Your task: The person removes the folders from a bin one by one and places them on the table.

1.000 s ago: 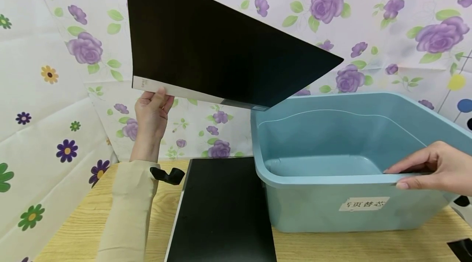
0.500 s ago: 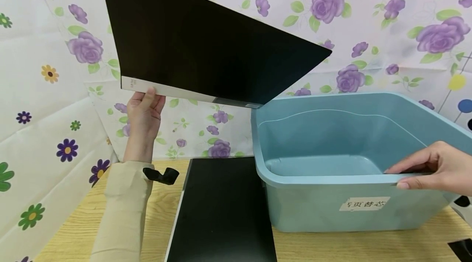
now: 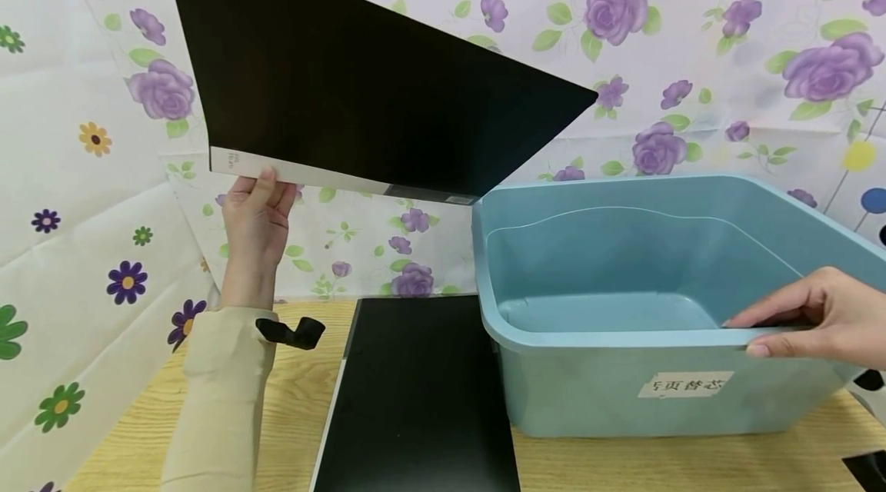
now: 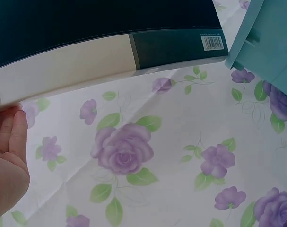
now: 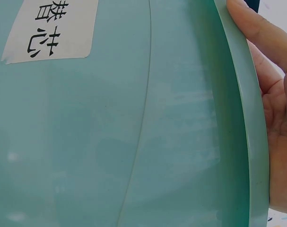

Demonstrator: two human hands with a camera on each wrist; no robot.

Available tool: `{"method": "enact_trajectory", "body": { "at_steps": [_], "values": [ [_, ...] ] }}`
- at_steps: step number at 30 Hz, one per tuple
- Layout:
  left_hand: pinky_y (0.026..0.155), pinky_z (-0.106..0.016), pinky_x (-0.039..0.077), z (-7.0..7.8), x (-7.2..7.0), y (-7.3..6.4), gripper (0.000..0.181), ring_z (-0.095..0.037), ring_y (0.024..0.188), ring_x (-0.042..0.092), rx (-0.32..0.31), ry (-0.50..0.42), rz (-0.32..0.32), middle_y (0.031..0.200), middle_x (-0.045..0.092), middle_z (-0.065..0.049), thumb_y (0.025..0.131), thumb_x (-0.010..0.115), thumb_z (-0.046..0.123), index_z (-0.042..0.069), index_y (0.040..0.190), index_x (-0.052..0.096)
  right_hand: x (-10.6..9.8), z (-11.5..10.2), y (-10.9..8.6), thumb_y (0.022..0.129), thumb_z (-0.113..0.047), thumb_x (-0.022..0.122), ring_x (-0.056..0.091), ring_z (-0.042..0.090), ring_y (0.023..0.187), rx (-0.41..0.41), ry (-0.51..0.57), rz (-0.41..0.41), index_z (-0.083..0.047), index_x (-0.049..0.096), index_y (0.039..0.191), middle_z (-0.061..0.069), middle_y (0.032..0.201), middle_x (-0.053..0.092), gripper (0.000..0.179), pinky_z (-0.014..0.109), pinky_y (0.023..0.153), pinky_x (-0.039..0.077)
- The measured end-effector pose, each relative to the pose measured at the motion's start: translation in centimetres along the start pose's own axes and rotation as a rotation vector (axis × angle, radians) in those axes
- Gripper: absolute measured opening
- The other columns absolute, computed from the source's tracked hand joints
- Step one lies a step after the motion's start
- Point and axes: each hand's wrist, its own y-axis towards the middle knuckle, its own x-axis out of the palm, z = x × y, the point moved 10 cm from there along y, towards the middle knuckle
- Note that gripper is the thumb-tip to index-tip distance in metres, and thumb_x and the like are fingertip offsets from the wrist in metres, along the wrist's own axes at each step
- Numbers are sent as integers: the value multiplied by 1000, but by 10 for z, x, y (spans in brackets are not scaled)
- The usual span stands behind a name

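Observation:
In the head view my left hand pinches a black folder by its pale spine, thumb on the near face. The folder is raised and tilted, its lower right corner by the left rim of a blue plastic bin. A barcode shows at the spine's far end in the left wrist view. My right hand grips the bin's front rim, thumb outside and fingers over the inner side. Below the raised folder, another black folder lies flat.
The wooden table carries the bin and the flat folder. A white label with black characters is stuck on the bin's front. Behind stands a wall covering with purple flowers; another flowered sheet closes the left side.
My left hand has moved left with the raised folder, whose right corner has drawn left toward the bin's left edge. My right hand has stayed on the rim.

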Motion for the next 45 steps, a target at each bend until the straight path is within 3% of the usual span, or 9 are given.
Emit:
{"method": "enact_trajectory", "body": {
  "at_steps": [5,21,31,45],
  "values": [
    [66,-29,54,4,-6,0,14,-24,76,68,0,-17,25,85,68,-18,83,61,-3,-6,96,60,0,-1,0,75,20,59,67,12,73,-7,-5,9,-12,68,107,-3,92,70,47,25,53,52],
    [68,-31,53,20,-15,-2,15,-25,79,68,17,-19,16,87,68,-18,83,60,-3,-7,98,59,-1,1,0,75,19,60,67,12,72,13,-14,17,-13,68,107,-3,90,71,46,25,53,52],
    [64,-30,54,27,-28,-5,11,-24,74,68,3,-19,66,82,68,-19,84,59,-5,-7,94,58,-2,2,0,76,17,60,67,12,72,30,-36,13,-14,69,106,-4,91,70,45,25,53,52],
    [69,-31,53,42,-41,-10,18,-25,82,68,9,-6,53,91,68,-18,85,58,-2,-6,102,60,-2,6,-1,77,15,60,67,12,72,54,-43,8,-16,68,106,-6,92,70,43,26,52,52]
  ]
}}
